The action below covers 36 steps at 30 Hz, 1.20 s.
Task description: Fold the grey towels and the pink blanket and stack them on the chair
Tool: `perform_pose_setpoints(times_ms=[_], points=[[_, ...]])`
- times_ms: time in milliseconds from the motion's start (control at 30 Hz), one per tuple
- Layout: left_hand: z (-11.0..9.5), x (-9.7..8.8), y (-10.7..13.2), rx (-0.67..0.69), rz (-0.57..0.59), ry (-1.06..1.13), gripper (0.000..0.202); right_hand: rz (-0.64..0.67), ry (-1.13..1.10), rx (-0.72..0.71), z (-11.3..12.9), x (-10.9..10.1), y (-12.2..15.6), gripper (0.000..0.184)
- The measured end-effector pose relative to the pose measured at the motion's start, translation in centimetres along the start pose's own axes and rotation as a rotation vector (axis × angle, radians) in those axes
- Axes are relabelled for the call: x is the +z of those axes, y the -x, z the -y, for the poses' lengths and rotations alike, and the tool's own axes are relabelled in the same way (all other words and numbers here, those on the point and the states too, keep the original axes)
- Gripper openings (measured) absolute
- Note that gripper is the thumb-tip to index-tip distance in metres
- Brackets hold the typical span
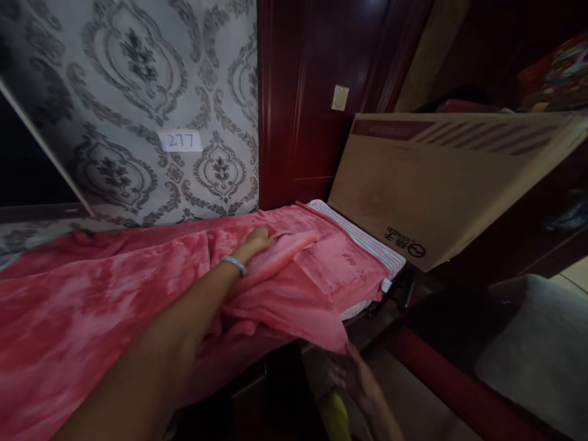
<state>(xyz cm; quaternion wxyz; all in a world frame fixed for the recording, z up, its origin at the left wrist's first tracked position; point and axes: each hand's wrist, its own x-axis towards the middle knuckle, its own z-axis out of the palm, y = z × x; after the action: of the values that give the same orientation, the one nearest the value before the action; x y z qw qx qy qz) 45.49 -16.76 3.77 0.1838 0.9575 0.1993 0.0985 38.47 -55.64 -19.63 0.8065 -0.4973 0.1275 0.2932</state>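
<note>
A pink fleece blanket (105, 288) lies spread over a narrow bed. My left hand (256, 240), a pale bangle on its wrist, reaches across the bed and rests flat on the blanket near the far end, fingers laid out. Low at the bed's near edge, my right hand (362, 383) pinches the hanging corner of the blanket; it is dim and blurred. A striped mattress or sheet (367, 242) shows beyond the blanket at the bed's end.
A large flat cardboard box (441, 177) leans at the bed's right end. Patterned wallpaper with a "277" label (180, 141) runs behind the bed, and a dark red wooden door (316, 92) stands beside it. A grey mat (537, 349) lies on the floor at right.
</note>
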Motion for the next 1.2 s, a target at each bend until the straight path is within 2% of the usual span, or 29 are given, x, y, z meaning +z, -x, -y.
perform_pose_setpoints(times_ms=[67,167,267,333,467,533,600,733,867,1000,1100,1200], points=[[-0.3,0.6,-0.3,-0.005,-0.03,0.0,0.024,-0.006,-0.061,-0.042,0.6,0.9,1.0,0.077],[-0.6,0.8,-0.1,0.023,-0.09,0.013,0.028,-0.032,-0.038,-0.252,3.4,2.1,2.4,0.071],[-0.6,-0.1,0.9,0.11,-0.154,0.039,0.031,0.022,0.124,-0.454,7.4,3.2,3.3,0.067],[-0.3,-0.9,2.0,0.217,-0.208,0.098,0.03,0.047,0.317,-0.63,10.2,4.5,3.3,0.058],[0.7,-1.8,4.7,0.404,-0.22,0.294,0.025,0.013,0.853,-1.056,14.7,9.3,2.3,0.035],[1.1,-1.7,6.0,0.404,-0.188,0.348,0.021,0.008,1.046,-1.262,15.9,12.1,1.3,0.03],[1.2,-1.4,7.1,0.381,-0.17,0.384,0.019,0.09,1.112,-1.373,16.2,14.7,-0.1,0.027],[1.1,-0.9,8.9,0.35,-0.112,0.45,0.019,0.325,1.101,-1.343,16.3,18.3,-3.8,0.029],[1.1,-0.6,9.8,0.345,-0.092,0.493,0.02,0.419,1.221,-1.295,17.1,20.6,-7.2,0.024],[1.6,-0.3,10.0,0.362,-0.098,0.508,0.02,0.548,1.309,-1.328,17.3,22.4,-9.3,0.018],[2.0,0.0,9.8,0.382,-0.105,0.466,0.021,0.558,1.258,-1.394,16.9,23.3,-10.0,0.016],[2.6,0.2,9.8,0.371,-0.114,0.351,0.02,0.491,1.2,-1.438,17.9,23.4,-9.8,0.021]])
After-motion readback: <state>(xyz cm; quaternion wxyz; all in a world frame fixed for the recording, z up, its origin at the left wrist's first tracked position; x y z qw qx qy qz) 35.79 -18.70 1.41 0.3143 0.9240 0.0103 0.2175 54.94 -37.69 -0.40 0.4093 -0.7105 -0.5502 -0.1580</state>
